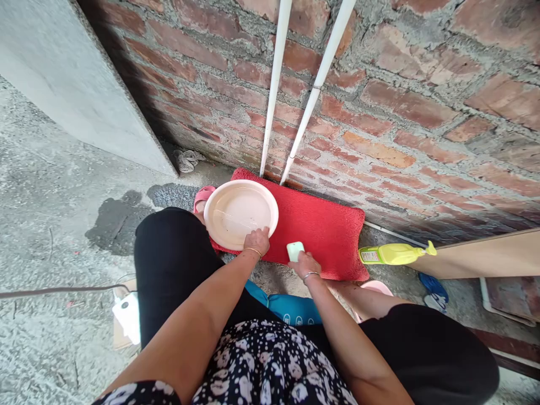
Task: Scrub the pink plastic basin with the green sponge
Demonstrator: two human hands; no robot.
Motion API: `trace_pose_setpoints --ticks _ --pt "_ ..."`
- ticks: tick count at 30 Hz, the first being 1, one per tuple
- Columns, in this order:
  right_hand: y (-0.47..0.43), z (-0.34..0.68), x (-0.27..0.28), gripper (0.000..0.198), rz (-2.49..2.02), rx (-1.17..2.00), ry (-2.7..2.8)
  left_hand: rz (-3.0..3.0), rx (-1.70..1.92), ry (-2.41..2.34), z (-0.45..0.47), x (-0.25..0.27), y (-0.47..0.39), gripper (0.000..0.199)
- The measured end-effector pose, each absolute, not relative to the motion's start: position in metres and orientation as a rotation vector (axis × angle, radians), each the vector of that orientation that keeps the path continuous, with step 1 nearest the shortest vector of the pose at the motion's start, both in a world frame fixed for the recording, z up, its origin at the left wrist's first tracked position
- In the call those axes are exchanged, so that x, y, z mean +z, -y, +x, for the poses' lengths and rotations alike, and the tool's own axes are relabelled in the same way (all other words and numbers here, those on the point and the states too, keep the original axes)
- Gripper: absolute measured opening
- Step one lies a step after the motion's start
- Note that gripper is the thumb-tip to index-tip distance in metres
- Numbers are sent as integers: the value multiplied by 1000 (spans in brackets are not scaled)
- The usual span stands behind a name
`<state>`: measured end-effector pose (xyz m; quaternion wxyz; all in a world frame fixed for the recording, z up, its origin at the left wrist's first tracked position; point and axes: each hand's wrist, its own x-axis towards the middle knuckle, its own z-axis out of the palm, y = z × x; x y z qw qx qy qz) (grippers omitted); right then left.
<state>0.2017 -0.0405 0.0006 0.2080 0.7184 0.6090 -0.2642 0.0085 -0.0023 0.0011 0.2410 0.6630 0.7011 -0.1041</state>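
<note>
My left hand (257, 241) is closed on the near right rim of a pale pink basin (210, 229) with shallow water in it. The basin sits at the left end of a red mat (320, 219) spread on the ground. Over the mat's near edge, my right hand (306, 264) grips a pale green bar of soap (295, 250) by its near end. Part of the soap is hidden under my fingers. Right of the mat is a yellow pump bottle (394, 253), its nozzle toward the right.
A brick wall (379, 112) rises behind the mat, with two white pipes (272, 95) running down it. A grey slab (97, 84) leans at the left. Wet patches (120, 222) darken the concrete floor. Blue slippers (434, 287) lie at the right, near a board (485, 253).
</note>
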Motion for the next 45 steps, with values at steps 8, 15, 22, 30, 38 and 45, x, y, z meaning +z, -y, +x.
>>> trace_pose_setpoints --ticks 8,15,22,30,38,45 --pt "50 259 6 51 2096 -725 -1526 1789 -272 -1908 8 1 2 36" --pt "68 163 -6 43 1896 -798 -1869 1796 -269 -1904 8 2 3 37" --pt "66 215 -8 45 2006 -733 -1676 1785 -291 -1896 8 0 2 38" --pt "64 313 7 47 2215 -724 -1276 1779 -316 -1898 8 5 1 38" --pt "36 214 1 38 2159 -690 -1701 1767 -325 -1892 9 10 1 40" --pt "36 171 -6 46 1922 -475 -1955 1773 -284 -1907 9 8 2 37"
